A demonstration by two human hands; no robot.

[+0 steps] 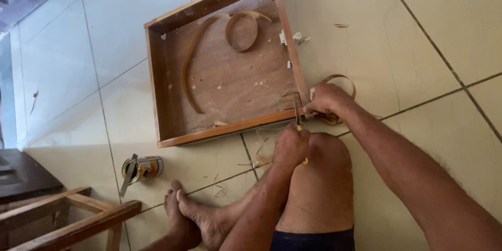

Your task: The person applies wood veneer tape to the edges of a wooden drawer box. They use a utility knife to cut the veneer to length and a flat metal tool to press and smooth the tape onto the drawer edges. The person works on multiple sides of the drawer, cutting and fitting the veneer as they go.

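A shallow wooden drawer box (162, 78) lies on the tiled floor, its open side up. My left hand (290, 145) is closed around a yellow-handled blade tool (297, 109) whose metal blade rests on the drawer's near right corner. My right hand (324, 99) presses on that same corner from the outside and pinches a thin curled wood edging strip (342, 78) that loops behind its fingers. My bare knee (319, 178) sits just below both hands.
Loose curled edging strips (243, 31) lie inside the drawer. An open glue can (144, 167) with a metal blade in it stands by my feet (188, 219). A wooden frame (68, 219) and dark furniture (21, 172) fill the lower left. Small white fittings (295, 36) lie beside the drawer.
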